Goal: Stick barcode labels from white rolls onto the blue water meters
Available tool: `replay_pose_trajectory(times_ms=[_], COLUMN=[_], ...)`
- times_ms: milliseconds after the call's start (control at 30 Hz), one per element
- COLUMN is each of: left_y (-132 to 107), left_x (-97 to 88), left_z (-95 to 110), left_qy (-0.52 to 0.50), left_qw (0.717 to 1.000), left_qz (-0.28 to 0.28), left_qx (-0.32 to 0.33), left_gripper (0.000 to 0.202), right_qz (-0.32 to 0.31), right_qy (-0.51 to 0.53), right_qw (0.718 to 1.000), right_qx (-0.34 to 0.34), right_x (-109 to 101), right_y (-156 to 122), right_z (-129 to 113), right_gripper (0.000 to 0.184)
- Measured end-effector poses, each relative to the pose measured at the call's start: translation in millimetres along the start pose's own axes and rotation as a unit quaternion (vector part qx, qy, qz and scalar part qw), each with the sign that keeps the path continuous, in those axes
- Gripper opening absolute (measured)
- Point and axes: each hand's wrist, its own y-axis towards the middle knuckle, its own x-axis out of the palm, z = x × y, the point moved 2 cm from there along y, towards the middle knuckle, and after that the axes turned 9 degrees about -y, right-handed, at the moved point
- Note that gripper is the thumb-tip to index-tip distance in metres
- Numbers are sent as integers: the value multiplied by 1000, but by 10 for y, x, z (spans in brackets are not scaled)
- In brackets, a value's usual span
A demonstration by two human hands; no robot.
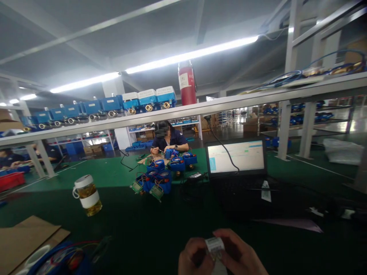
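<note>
Low in the head view, my left hand (191, 256) and my right hand (241, 253) are close together over the dark green table. Between the fingertips of both is a small white printed label (215, 245), with a paler strip hanging below it. Both hands are closed, fingers bent around the label's edges. Beyond them on the right stands an open laptop (235, 157) with its screen lit. Farther off, several blue meters (156, 179) with exposed green circuit boards and wires sit on the table.
A glass of tea (90, 198) stands at the left. Brown cardboard (25, 238) and a blue meter with loose wires (64, 259) lie at lower left. Overhead, a shelf (160, 114) carries blue meters and a red bottle (187, 84). A person (169, 137) works opposite.
</note>
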Motion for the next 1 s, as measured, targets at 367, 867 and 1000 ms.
replay_pose_trajectory(times_ms=[367, 867, 1000], left_y=[-35, -45, -36], left_x=[50, 85, 92], left_z=[334, 280, 317], left_qy=[-2, 31, 28], left_qw=[997, 987, 991], left_qz=[-30, -81, -78], left_qx=[-65, -138, -106], left_gripper=[14, 21, 14], right_qz=[23, -2, -14], right_qy=[17, 18, 32], right_qw=[999, 1000, 999], right_qx=[28, -21, 9], right_x=[-31, -86, -85], right_y=[-48, -63, -65], right_z=[-158, -157, -141], right_gripper=[26, 21, 33])
